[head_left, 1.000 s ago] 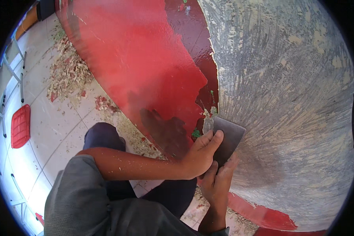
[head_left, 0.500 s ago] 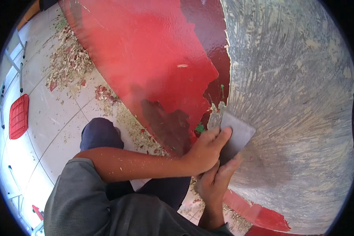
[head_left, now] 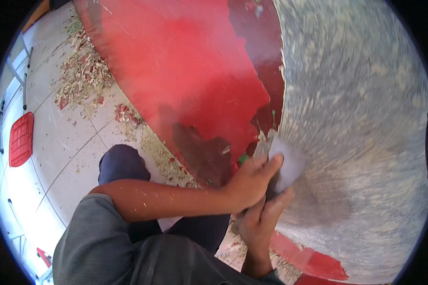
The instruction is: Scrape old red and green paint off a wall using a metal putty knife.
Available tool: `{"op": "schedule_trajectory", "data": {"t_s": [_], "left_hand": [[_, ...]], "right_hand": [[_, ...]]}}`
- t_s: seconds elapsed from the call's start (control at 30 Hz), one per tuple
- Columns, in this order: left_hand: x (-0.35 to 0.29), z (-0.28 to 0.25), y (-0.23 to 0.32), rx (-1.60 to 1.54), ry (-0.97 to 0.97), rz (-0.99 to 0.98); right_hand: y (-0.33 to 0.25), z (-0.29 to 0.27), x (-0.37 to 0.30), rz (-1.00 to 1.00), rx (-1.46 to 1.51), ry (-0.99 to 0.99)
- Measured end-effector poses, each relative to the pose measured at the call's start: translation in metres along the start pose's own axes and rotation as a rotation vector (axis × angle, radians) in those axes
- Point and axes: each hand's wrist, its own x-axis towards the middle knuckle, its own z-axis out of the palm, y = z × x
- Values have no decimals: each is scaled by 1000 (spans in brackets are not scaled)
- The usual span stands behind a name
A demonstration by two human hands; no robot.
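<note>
Both my hands grip a flat grey metal scraper [head_left: 289, 164], its blade blurred by motion, against a large curved panel [head_left: 352, 95]. My left hand [head_left: 249, 184] is closed on it with the thumb along the near face. Below, my right hand [head_left: 260, 221] holds its lower end, its fingers partly hidden. The panel's right part is grey with cream streaks. Its left part bears glossy red paint [head_left: 176, 57] with a ragged border of dark maroon [head_left: 266, 47]. Small curled shavings [head_left: 261, 138] stand at the scraper's upper left corner.
Paint chips [head_left: 88, 71] lie heaped on the tiled floor [head_left: 66, 161] along the panel's left edge. A red plastic, basket-like thing [head_left: 22, 139] and metal frame legs [head_left: 21, 78] are at the far left. My knee [head_left: 123, 164] is bent beside the panel.
The border of the red paint has shifted slightly right in view. A loose pale flake on the red paint is gone from its spot, and one shows lower down. My hands have barely moved.
</note>
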Motion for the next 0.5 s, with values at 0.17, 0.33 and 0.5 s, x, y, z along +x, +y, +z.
{"op": "schedule_trajectory", "data": {"t_s": [0.17, 0.33, 0.5], "left_hand": [[-1, -4, 13, -242, -91, -58], [0, -6, 11, -226, -98, -34], [-7, 0, 0, -140, -62, -52]], "right_hand": [[-28, -7, 4, 138, 36, -151], [-23, -10, 12, -95, -120, -207], [-18, -5, -3, 121, 149, -85]]}}
